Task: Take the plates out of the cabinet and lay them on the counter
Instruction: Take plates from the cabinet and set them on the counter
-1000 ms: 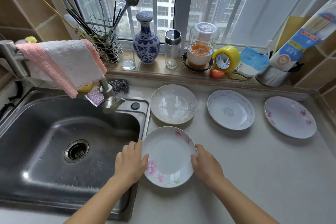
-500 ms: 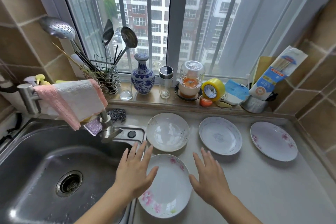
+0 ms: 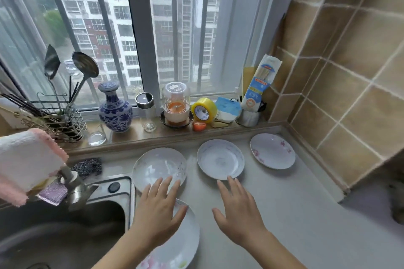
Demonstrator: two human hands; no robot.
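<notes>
4 plates sat on the counter (image 3: 284, 214); the nearest plate (image 3: 181, 244) hugged the sink-side edge. Left hand (image 3: 157, 214) and right hand (image 3: 238, 214) hovered spread, holding nothing. I'd nudge it inward.

Glossy ceramic plates (image 3: 220, 158), matt pale counter (image 3: 306, 214), brushed steel sink (image 3: 54, 236), fluffy cloth (image 3: 26, 166).

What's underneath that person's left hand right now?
Under the left hand lies a flowered plate on the counter beside the sink. Its right rim and pink flowers show; the hand and forearm cover its left part. Whether the palm touches it is unclear.
</notes>
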